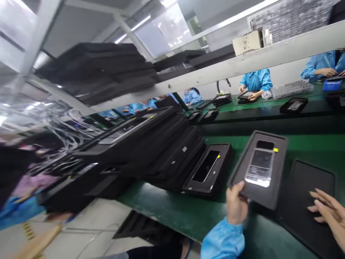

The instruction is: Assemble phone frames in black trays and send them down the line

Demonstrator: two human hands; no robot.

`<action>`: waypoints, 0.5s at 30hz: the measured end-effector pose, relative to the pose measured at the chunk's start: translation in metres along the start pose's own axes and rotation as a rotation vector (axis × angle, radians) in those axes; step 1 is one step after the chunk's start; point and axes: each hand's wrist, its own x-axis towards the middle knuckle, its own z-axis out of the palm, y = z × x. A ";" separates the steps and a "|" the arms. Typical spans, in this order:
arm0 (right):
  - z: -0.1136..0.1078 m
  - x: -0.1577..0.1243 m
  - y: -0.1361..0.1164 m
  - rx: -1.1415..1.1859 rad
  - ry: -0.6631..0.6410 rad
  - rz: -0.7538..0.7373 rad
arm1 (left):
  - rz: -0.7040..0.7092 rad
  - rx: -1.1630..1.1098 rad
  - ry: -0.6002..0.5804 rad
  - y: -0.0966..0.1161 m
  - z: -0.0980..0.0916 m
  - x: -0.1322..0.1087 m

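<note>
Green conveyor belt (167, 210) runs before us; our left hand (236, 205) pinches the foam tray's (258, 169) corner (phone inside), right hand (327, 212) lies flat, loose, on an empty tray (304, 201). One-corner grip could tip it.

One head-worn view — tilted, looking forward and down, close over the green bench (172, 212).

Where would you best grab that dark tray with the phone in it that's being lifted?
Probably by the near left corner of the tray, coming from the left edge, as the left hand does: the flat border there is bare, and the phone sits recessed mid-tray.
</note>
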 end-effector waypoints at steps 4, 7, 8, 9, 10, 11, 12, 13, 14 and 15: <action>-0.015 0.002 0.019 0.009 0.012 0.030 | 0.141 0.028 0.147 0.067 -0.033 0.047; -0.019 0.001 0.026 0.025 0.027 0.023 | 0.175 0.101 0.225 0.107 -0.053 0.074; -0.018 0.001 0.028 0.024 0.029 0.014 | 0.179 0.141 0.250 0.116 -0.059 0.080; -0.018 0.001 0.029 0.017 0.028 0.002 | 0.179 0.188 0.272 0.123 -0.065 0.084; -0.018 0.001 0.031 0.006 0.027 -0.015 | 0.176 0.244 0.294 0.128 -0.070 0.087; -0.018 0.002 0.034 -0.010 0.025 -0.033 | 0.169 0.309 0.319 0.132 -0.077 0.089; -0.018 0.002 0.036 -0.030 0.022 -0.052 | 0.166 0.383 0.351 0.134 -0.083 0.089; -0.019 0.002 0.039 -0.056 0.021 -0.073 | 0.169 0.457 0.391 0.136 -0.089 0.088; -0.019 0.002 0.041 -0.085 0.022 -0.097 | 0.177 0.522 0.442 0.137 -0.095 0.087; -0.020 0.002 0.043 -0.119 0.024 -0.125 | 0.212 0.609 0.506 0.137 -0.101 0.085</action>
